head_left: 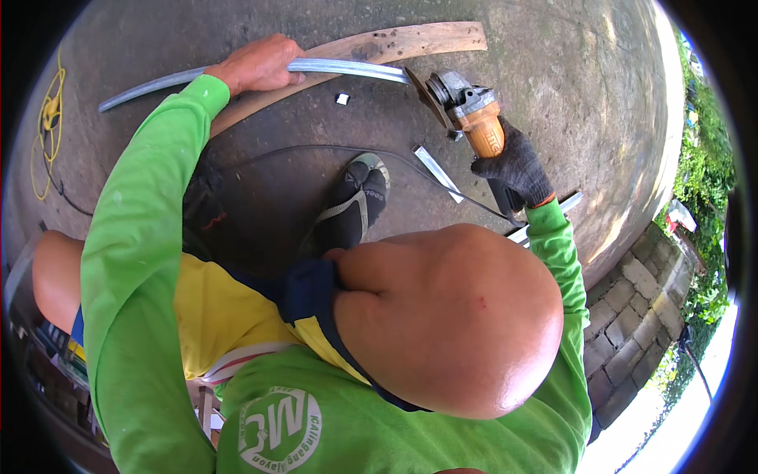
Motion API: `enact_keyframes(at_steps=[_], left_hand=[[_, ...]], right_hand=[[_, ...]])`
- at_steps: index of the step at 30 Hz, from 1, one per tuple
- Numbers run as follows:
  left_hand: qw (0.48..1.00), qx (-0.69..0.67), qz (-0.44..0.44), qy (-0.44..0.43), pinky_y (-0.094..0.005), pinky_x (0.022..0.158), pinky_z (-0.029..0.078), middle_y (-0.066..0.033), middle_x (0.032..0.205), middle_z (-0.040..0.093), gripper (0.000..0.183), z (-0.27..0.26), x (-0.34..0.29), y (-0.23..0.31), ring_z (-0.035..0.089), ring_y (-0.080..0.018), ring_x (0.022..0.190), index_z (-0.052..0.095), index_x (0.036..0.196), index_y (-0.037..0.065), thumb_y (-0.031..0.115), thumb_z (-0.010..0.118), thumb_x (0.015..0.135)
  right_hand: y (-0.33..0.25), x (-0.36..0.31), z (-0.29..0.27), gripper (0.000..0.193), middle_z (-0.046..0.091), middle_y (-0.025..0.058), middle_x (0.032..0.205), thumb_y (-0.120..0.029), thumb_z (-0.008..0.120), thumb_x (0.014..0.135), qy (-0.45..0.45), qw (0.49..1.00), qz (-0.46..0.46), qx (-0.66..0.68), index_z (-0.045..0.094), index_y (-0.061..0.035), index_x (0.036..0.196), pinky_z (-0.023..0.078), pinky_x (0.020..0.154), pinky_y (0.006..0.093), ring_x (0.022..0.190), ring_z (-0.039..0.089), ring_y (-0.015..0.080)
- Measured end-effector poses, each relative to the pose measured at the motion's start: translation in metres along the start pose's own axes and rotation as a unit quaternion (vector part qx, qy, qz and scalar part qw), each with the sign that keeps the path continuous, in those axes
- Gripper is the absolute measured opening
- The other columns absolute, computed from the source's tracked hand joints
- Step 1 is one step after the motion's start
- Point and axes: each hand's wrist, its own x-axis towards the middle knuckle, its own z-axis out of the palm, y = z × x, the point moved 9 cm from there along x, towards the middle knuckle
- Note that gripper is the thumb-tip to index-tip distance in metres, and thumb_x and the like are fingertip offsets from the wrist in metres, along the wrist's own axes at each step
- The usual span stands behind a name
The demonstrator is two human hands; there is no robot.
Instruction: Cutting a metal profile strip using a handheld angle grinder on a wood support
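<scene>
My bare left hand [260, 65] is closed around a long, thin metal bar [355, 69], silvery grey, which lies partly along a wooden plank [426, 39] on the ground. In a dark knitted glove, my right hand [517, 162] grips an angle grinder [479, 126] with an orange body and grey metal head. The grinder's disc [426, 96] is at the bar's right end; whether it touches the metal I cannot tell. A dark power cord [379, 150] runs from the grinder's rear across the ground to the left.
A short metal offcut [437, 174] and a small white piece [342, 99] lie on the concrete floor [568, 95]. My foot in a dark sock and sandal [353, 197] stands beside the cord. A yellow extension cord [51, 114] lies far left. Stacked blocks [639, 292] stand at right.
</scene>
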Motion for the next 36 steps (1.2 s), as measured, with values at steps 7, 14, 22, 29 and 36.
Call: enact_keyframes(at_steps=[7, 14, 22, 29, 36], left_hand=[[0.999, -0.014, 0.024, 0.036, -0.0486, 0.075, 0.052, -0.0231, 0.083, 0.070, 0.023, -0.0003, 0.0009, -0.0008, 0.068, -0.0400, 0.076, 0.075, 0.100, 0.002, 0.021, 0.073, 0.087], [1.000, 0.010, 0.013, 0.018, -0.0472, 0.075, 0.054, -0.0225, 0.087, 0.073, 0.027, 0.0037, 0.0015, -0.0014, 0.071, -0.0369, 0.077, 0.076, 0.108, 0.003, 0.018, 0.074, 0.086], [0.999, 0.009, 0.005, 0.041, -0.0483, 0.073, 0.053, -0.0219, 0.081, 0.071, 0.024, -0.0002, 0.0025, -0.0015, 0.068, -0.0377, 0.073, 0.076, 0.104, 0.003, 0.021, 0.073, 0.087], [0.997, 0.014, 0.030, 0.065, -0.0490, 0.074, 0.053, -0.0227, 0.082, 0.071, 0.025, -0.0027, 0.0024, -0.0016, 0.069, -0.0386, 0.074, 0.076, 0.105, 0.003, 0.020, 0.072, 0.088], [0.998, 0.025, 0.031, 0.048, -0.0487, 0.074, 0.053, -0.0225, 0.081, 0.071, 0.024, -0.0008, 0.0048, -0.0006, 0.069, -0.0382, 0.075, 0.076, 0.104, 0.003, 0.020, 0.072, 0.088]], right_hand=[[0.0011, 0.0039, -0.0008, 0.080, 0.072, 0.0138, 0.103, -0.023, 0.090, 0.059, 0.000, 1.000, -0.020, -0.005, 0.059, -0.0048, 0.130, 0.055, 0.086, 0.0387, 0.091, 0.069, 0.0256], [-0.0045, 0.0015, 0.0037, 0.075, 0.073, 0.0160, 0.103, -0.024, 0.089, 0.058, -0.016, 1.000, 0.013, -0.006, 0.062, -0.0055, 0.125, 0.055, 0.086, 0.0404, 0.093, 0.071, 0.0310], [-0.0016, 0.0020, 0.0072, 0.074, 0.073, 0.0149, 0.104, -0.025, 0.089, 0.059, -0.024, 0.999, 0.027, 0.013, 0.062, -0.0062, 0.125, 0.055, 0.087, 0.0398, 0.094, 0.071, 0.0299], [-0.0002, 0.0048, 0.0081, 0.074, 0.073, 0.0151, 0.104, -0.025, 0.089, 0.058, -0.025, 0.999, 0.027, 0.007, 0.062, -0.0056, 0.124, 0.055, 0.087, 0.0393, 0.095, 0.071, 0.0295], [-0.0037, 0.0040, 0.0079, 0.072, 0.073, 0.0148, 0.103, -0.023, 0.089, 0.059, -0.029, 0.999, 0.015, 0.027, 0.062, -0.0054, 0.123, 0.055, 0.087, 0.0388, 0.094, 0.071, 0.0288]])
